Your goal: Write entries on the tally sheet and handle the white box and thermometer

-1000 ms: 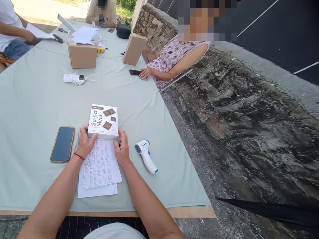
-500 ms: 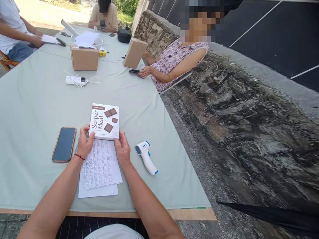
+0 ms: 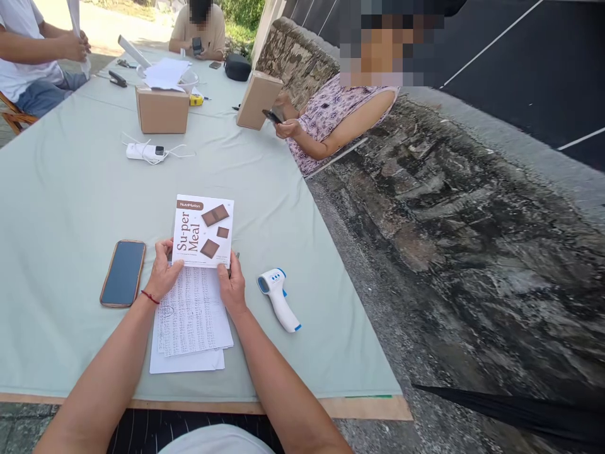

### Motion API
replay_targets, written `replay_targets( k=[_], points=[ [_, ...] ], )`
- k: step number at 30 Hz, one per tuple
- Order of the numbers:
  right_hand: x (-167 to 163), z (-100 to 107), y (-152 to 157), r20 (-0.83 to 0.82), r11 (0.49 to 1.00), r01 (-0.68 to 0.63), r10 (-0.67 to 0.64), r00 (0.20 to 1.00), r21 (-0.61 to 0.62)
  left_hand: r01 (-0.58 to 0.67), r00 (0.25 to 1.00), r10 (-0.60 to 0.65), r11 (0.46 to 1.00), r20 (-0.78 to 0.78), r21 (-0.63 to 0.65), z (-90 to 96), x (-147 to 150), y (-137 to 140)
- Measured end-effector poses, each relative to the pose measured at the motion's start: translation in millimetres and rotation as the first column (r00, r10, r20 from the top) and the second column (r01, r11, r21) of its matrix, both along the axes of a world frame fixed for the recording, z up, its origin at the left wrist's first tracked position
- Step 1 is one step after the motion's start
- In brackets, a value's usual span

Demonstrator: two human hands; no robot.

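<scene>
A white box printed "Su-per Meal" with brown chocolate-like squares is held between my two hands, its printed face tilted up toward me. My left hand grips its lower left corner, thumb on the front. At the lower right corner my right hand closes on it the same way. Beneath the box lie printed paper sheets with rows of small text, their upper part hidden. Left of my left hand is a smartphone with a dark screen. A white and blue infrared thermometer rests to the right.
A pale green cloth covers the table. Farther back are a power strip-like white device with a cable, a cardboard box, another upright box, a yellow tape measure and a stapler. Three other people sit around.
The box has tilted up, its face turned more toward me. The person at right has raised a phone. At far left, a person has lifted papers off the table.
</scene>
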State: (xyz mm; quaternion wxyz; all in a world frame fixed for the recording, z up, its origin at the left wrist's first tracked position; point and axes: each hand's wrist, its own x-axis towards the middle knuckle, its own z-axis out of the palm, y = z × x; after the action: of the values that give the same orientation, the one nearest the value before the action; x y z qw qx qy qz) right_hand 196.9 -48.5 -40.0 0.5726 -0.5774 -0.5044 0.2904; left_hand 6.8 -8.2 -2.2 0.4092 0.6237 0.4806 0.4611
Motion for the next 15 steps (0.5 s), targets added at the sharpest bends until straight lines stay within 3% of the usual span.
replay_targets(
  k=[4, 9, 15],
  points=[
    [3, 2, -3, 0.097, 0.998, -0.042, 0.038, 0.995, 0.047, -0.023, 1.000, 0.023, 1.000, 0.007, 0.017, -1.2, 2, -1],
    [3, -2, -4, 0.153, 0.995, -0.034, 0.019, 0.988, 0.093, -0.078, 0.995, 0.086, 0.983, -0.043, 0.168, -4.5, 6, -2],
    [4, -13, -3, 0.179, 0.995, 0.021, -0.039, 0.983, 0.102, -0.032, 0.986, 0.088, 0.932, -0.141, 0.360, -1.6, 5, -2]
  ],
)
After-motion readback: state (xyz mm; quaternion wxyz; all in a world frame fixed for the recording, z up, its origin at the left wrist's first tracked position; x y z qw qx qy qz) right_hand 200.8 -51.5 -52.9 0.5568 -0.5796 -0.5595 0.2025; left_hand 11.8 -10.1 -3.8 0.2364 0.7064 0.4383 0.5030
